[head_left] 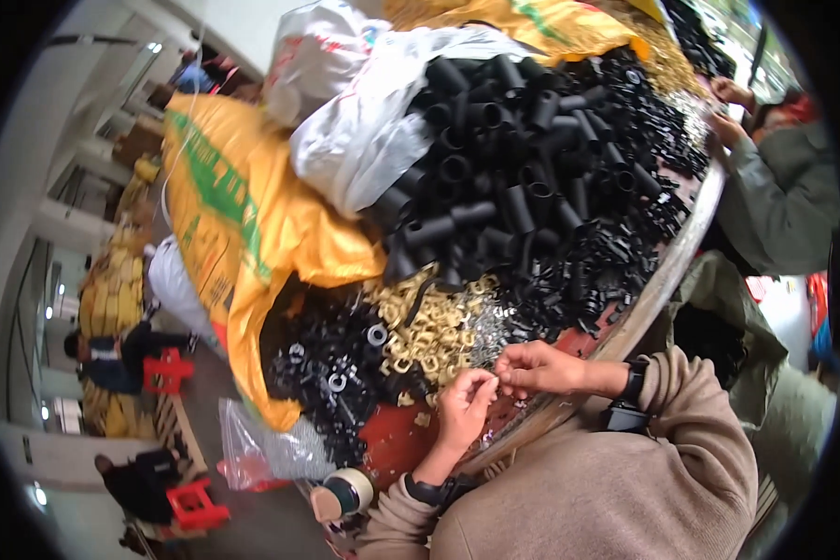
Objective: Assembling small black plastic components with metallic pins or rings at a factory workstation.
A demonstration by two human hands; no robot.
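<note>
Close together over the table's near edge, both my hands are closed in a pinch. My left hand [465, 409] has thumb and fingertips pressed together. Touching or nearly touching it, my right hand [543, 370] is pinched in the same way. Whatever is between the fingertips is too small to make out. Just beyond them lies a heap of pale gold plastic rings [425, 331], with small silvery metal parts [485, 334] along its right side. Left of the rings is a pile of small black parts [322, 369], some of them ring-shaped. Dark bands circle both my wrists.
Short black tubes [513, 201] are heaped beyond the rings, with small black pieces [616, 271] to their right. A white plastic bag [359, 145] and a yellow sack [233, 201] border the heap. A clear bag [299, 453] and a lidded cup [348, 490] stand lower left. A co-worker's sleeve [784, 191] is at right.
</note>
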